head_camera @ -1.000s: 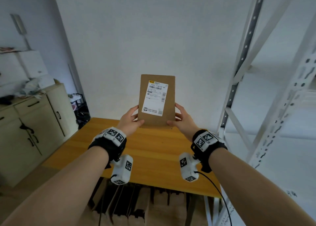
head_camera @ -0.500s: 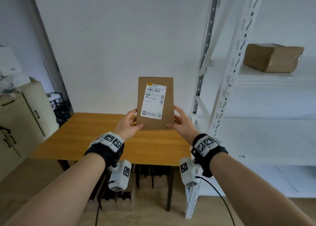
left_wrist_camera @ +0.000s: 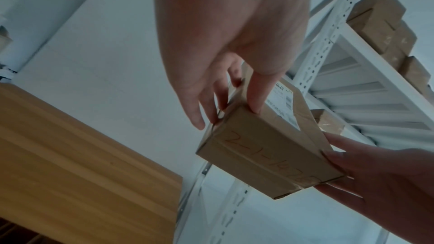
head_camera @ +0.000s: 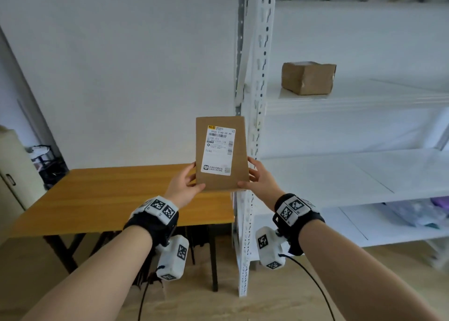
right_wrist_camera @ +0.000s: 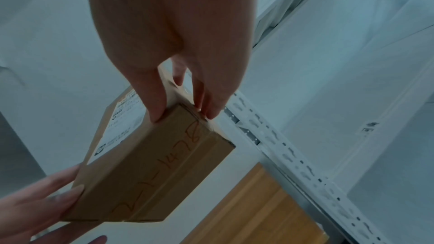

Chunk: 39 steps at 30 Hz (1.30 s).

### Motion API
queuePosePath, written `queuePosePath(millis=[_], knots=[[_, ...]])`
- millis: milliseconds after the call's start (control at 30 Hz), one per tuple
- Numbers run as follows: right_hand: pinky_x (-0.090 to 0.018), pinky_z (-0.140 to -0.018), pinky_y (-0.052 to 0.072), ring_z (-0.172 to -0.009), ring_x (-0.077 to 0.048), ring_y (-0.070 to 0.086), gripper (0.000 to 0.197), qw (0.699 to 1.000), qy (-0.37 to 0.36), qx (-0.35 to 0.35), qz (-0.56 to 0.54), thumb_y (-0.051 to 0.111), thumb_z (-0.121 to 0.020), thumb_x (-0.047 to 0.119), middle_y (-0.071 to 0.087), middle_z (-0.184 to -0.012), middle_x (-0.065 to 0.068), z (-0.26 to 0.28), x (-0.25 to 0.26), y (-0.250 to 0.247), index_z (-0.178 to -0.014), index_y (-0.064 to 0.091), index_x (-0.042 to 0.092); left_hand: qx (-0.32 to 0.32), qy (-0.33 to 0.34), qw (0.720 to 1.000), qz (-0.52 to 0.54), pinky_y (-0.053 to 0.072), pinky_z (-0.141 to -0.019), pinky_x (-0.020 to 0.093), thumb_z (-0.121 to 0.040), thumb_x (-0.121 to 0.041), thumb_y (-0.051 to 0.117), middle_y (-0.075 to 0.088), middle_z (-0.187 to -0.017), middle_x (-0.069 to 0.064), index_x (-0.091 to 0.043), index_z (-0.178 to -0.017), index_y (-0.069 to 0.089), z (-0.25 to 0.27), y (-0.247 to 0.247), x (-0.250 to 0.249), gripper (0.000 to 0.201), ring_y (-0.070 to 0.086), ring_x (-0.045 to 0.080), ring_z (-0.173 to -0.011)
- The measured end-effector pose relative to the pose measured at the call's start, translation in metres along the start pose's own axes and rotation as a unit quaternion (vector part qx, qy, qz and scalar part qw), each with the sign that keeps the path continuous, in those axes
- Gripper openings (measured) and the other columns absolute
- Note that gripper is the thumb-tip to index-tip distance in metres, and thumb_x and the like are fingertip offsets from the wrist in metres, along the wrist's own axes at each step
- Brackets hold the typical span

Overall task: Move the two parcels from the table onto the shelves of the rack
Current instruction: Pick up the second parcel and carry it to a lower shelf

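Both-handed, the left hand (head_camera: 184, 184) and right hand (head_camera: 260, 180) pinch the flat parcel (head_camera: 221, 154) at its lower corners, thumbs on the labelled face, fingers behind. It stands upright in the air, above the table's (head_camera: 102, 199) far edge and just left of the rack (head_camera: 255, 116) post. Up to the right, a second parcel (head_camera: 308, 77) sits on a shelf.

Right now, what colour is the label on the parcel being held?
White with black print, on the brown parcel; the head view shows it best.

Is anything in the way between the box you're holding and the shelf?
Only the rack's white upright post, right beside the labelled parcel held by the left hand and right hand. Past it, the middle shelf looks bare.
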State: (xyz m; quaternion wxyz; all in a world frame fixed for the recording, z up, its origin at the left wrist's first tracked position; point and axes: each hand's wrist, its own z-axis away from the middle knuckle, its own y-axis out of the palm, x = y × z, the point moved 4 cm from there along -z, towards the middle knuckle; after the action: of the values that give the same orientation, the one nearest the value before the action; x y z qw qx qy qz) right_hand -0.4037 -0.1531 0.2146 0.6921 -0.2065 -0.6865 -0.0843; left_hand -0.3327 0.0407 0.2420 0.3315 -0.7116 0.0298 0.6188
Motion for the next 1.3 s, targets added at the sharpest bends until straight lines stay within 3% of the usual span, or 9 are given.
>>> queuePosePath(millis=[333,467,733,867,1033,1100,1233,1300], knots=[[-0.041,-0.105,0.045,-0.126,-0.028,0.053,0.076,1.000,0.015,-0.003,-0.022,0.065,-0.079,-0.009,0.053,-0.138,-0.013,0.051,-0.049,-0.148,-0.144,0.034,0.015,0.018,-0.026,0.999,0.018,0.037,-0.105,0.032,-0.087,-0.006,0.062,0.049,-0.143,0.010,-0.018,-0.149,0.024,0.029,0.151,-0.044,0.073,0.046,0.021,-0.134],[-0.044,-0.105,0.046,-0.125,-0.027,0.053,0.078,0.999,0.032,0.012,-0.020,0.067,-0.078,-0.008,0.053,-0.138,-0.012,0.060,-0.069,-0.207,-0.144,0.035,0.018,0.018,-0.049,0.997,0.058,0.042,-0.108,0.044,-0.085,-0.003,0.064,0.048,-0.144,0.010,-0.019,-0.148,0.026,0.029,0.213,-0.052,0.075,0.046,0.023,-0.133],[-0.032,-0.092,0.046,-0.102,-0.012,0.057,0.076,0.997,0.064,0.010,-0.053,0.064,-0.080,-0.011,0.053,-0.136,-0.010,0.054,-0.109,-0.288,-0.145,0.037,0.018,0.032,-0.075,0.994,0.066,0.041,-0.108,0.041,-0.086,-0.005,0.064,0.050,-0.143,0.009,-0.021,-0.147,0.028,0.003,0.299,-0.064,0.072,0.046,0.023,-0.133],[-0.032,-0.092,0.047,-0.099,-0.009,0.059,0.075,0.996,0.071,0.001,-0.062,0.064,-0.080,-0.010,0.054,-0.134,-0.010,0.031,-0.127,-0.312,-0.144,0.037,0.018,0.041,-0.078,0.994,0.064,0.041,-0.105,0.037,-0.088,-0.005,0.061,0.047,-0.145,0.009,-0.019,-0.148,0.028,-0.027,0.326,-0.064,0.069,0.045,0.024,-0.134],[-0.043,-0.103,0.047,-0.118,-0.024,0.058,0.075,0.994,0.090,-0.008,-0.060,0.068,-0.078,-0.005,0.057,-0.134,-0.010,-0.018,-0.153,-0.330,-0.142,0.040,0.022,0.047,-0.088,0.991,0.091,0.039,-0.107,0.038,-0.088,-0.007,0.061,0.048,-0.145,0.009,-0.020,-0.146,0.031,-0.081,0.348,-0.051,0.067,0.046,0.024,-0.134],[-0.047,-0.106,0.044,-0.123,-0.026,0.055,0.075,0.994,0.093,-0.009,-0.058,0.070,-0.076,-0.002,0.059,-0.132,-0.010,-0.045,-0.163,-0.336,-0.140,0.042,0.023,0.049,-0.092,0.989,0.103,0.041,-0.101,0.035,-0.089,-0.006,0.060,0.048,-0.145,0.009,-0.019,-0.146,0.032,-0.109,0.354,-0.046,0.065,0.045,0.025,-0.134],[-0.048,-0.107,0.043,-0.126,-0.025,0.054,0.073,0.993,0.106,-0.004,-0.057,0.072,-0.075,0.000,0.061,-0.130,-0.009,-0.106,-0.181,-0.343,-0.138,0.045,0.023,0.058,-0.121,0.985,0.111,0.046,-0.070,0.025,-0.092,-0.009,0.057,0.052,-0.141,0.010,-0.020,-0.146,0.030,-0.169,0.367,-0.028,0.062,0.048,0.025,-0.130],[-0.046,-0.106,0.044,-0.127,-0.025,0.053,0.071,0.991,0.117,-0.005,-0.060,0.071,-0.076,0.000,0.061,-0.130,-0.010,-0.139,-0.190,-0.345,-0.138,0.045,0.021,0.061,-0.138,0.982,0.113,0.045,-0.079,0.031,-0.092,-0.011,0.057,0.054,-0.139,0.011,-0.021,-0.147,0.029,-0.201,0.372,-0.018,0.062,0.054,0.026,-0.121]])
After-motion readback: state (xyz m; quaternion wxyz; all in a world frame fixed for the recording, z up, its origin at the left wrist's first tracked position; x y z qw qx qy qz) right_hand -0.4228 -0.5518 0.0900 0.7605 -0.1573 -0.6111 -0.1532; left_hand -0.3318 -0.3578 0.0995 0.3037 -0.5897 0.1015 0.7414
